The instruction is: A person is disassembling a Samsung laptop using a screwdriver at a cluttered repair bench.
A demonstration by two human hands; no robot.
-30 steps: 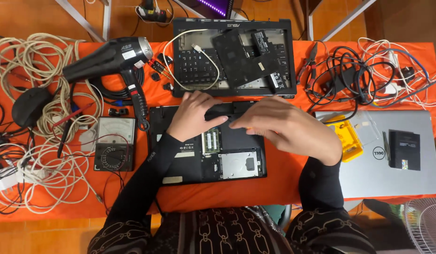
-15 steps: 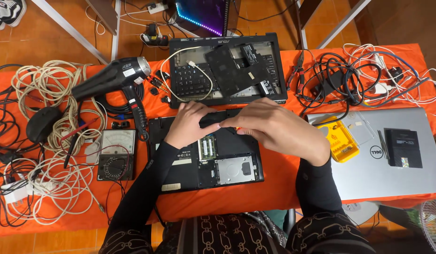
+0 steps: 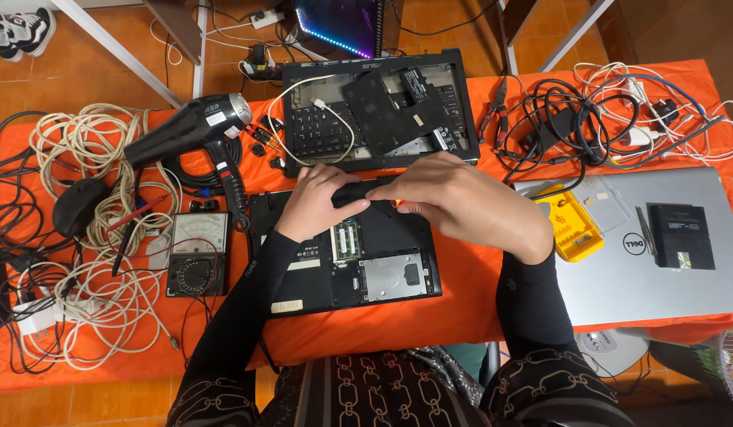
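- While I lean over the orange table (image 3: 461,308), my left hand (image 3: 317,204) and my right hand (image 3: 465,204) both rest on the far edge of the upturned black laptop base (image 3: 342,253) in front of me.
- My left fingers curl down around a long black bar (image 3: 365,190), perhaps the battery, along that far edge; the grip looks narrow and closed on it.
- My right hand lies flat over the other end of the same bar, fingers (image 3: 414,186) stretched towards my left; whether they pinch it I cannot tell, since the palm hides the tips.
- Below my hands the laptop base lies open, showing a green memory stick (image 3: 346,239) and a silver drive bay (image 3: 394,277).
- Just beyond my hands sits a second stripped laptop shell (image 3: 382,111) with loose black panels and a white cable on it.
- To my left stand a black hair dryer (image 3: 196,130) and an analogue multimeter (image 3: 196,255), among coils of pale cable (image 3: 74,150).
- To my right lie a yellow screwdriver-bit case (image 3: 570,228) and a closed silver laptop (image 3: 651,253) bearing a small black box (image 3: 681,236).
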